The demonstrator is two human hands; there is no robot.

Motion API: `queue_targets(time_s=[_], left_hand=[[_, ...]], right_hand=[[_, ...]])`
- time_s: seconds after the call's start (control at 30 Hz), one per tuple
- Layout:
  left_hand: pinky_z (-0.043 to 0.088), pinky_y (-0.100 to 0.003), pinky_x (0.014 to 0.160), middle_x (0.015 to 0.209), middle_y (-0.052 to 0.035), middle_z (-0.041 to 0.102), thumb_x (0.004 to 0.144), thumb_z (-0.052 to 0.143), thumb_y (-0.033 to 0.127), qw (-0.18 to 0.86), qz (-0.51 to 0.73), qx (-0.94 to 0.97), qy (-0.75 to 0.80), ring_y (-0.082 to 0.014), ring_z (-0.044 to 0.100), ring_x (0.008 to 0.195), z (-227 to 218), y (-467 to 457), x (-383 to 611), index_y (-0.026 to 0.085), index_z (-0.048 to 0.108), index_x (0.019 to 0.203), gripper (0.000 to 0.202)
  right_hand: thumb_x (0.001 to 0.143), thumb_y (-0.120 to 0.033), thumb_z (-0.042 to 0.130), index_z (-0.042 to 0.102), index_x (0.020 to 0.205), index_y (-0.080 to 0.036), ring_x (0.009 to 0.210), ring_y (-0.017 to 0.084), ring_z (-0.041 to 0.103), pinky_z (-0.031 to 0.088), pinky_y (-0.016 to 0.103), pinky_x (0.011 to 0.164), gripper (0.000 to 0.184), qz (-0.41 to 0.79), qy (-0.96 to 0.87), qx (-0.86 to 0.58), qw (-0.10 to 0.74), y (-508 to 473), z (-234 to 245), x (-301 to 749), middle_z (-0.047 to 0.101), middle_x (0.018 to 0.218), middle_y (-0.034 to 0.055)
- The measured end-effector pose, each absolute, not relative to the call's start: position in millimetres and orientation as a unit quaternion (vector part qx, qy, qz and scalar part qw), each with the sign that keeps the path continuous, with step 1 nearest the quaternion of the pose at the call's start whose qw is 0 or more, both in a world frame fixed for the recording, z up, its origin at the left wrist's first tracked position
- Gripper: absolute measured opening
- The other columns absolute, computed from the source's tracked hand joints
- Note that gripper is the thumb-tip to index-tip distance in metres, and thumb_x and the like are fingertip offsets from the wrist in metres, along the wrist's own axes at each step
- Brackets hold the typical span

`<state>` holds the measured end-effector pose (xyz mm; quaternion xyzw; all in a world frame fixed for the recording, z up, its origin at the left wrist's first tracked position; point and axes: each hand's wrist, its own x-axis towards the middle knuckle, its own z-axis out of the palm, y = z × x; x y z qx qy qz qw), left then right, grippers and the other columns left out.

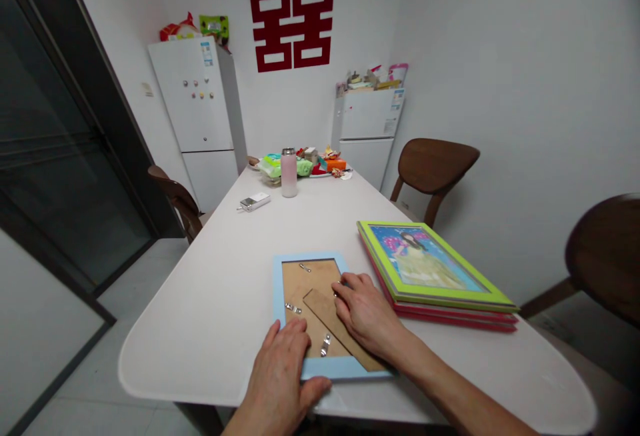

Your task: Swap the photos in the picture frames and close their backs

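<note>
A light blue picture frame (pixel 337 368) lies face down on the table, its brown backing board (pixel 320 276) showing. A support leg (pixel 345 333) runs slantwise across the board. Small metal clips (pixel 325 345) sit around the board's edges at differing angles. My left hand (pixel 280 369) rests over the frame's lower left corner, fingers laid along its left side and thumb spread out at the bottom edge. At the frame's right side, my right hand (pixel 365 313) has its fingers curled, with thumb and index finger at another metal clip, partly covered.
Right of the frame lies a stack of picture frames, a green one (pixel 450 301) over red ones (pixel 460 319). Farther back on the white table (pixel 210 303) are a pink bottle (pixel 289 176), a small device (pixel 255 201) and assorted packages (pixel 273 166). Brown chairs (pixel 435 163) flank the table.
</note>
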<state>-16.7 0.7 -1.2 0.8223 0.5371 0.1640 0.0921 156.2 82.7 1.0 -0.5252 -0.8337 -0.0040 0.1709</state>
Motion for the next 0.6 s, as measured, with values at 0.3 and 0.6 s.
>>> queue_targets(time_s=[0.3, 0.6], left_hand=[[0.021, -0.057, 0.093, 0.126, -0.0027, 0.042, 0.074, 0.053, 0.027, 0.121, 0.140, 0.855, 0.485, -0.0260, 0.033, 0.117, 5.2, 0.7, -15.5, 0.029, 0.047, 0.109, 0.035], [0.012, -0.055, 0.098, 0.120, -0.0035, 0.049, 0.072, 0.055, 0.024, 0.187, 0.171, 0.820, 0.514, -0.0219, 0.038, 0.114, 2.5, -1.2, -11.4, 0.022, 0.042, 0.115, 0.045]], right_hand=[[0.078, -0.015, 0.037, 0.057, 0.095, -0.015, 0.088, 0.019, 0.042, 0.034, 0.031, 0.079, 0.026, 0.028, -0.848, -0.488, 0.206, 90.7, -7.3, 165.2, 0.054, 0.093, 0.0085], [0.077, -0.013, 0.037, 0.058, 0.094, -0.017, 0.087, 0.018, 0.044, 0.037, 0.030, 0.077, 0.027, 0.075, -0.869, -0.441, 0.213, 100.1, -7.3, 176.9, 0.054, 0.093, 0.0082]])
